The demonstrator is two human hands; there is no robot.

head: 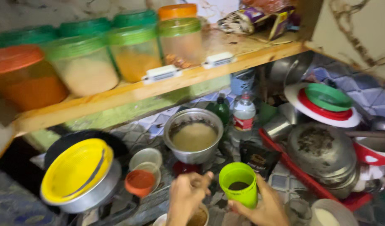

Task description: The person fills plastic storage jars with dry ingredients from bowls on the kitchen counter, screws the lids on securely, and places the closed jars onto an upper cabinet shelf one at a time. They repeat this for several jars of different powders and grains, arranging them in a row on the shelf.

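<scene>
The right hand (263, 207) grips a green cup (239, 184) low on its side, fingers wrapped around it; the cup stands upright on the crowded tabletop (280, 180) and holds a little dark stuff at the bottom. The left hand (187, 192) has its fingers pinched together over a small bowl (198, 217) of brownish liquid at the lower edge — whether they hold a spoon I cannot tell. Judging by that, something is being stirred or scooped at the bowl, and the cup is far from full, so most of the work looks left to do.

Behind the hands a steel pot (193, 136) is partly filled with a pale brown liquid. A yellow lid (76, 169) covers another pot to the left, beside a small orange cup (139, 183). On the shelf (130, 94) above, jars (86, 62) with green and orange lids hold powders and grains.
</scene>
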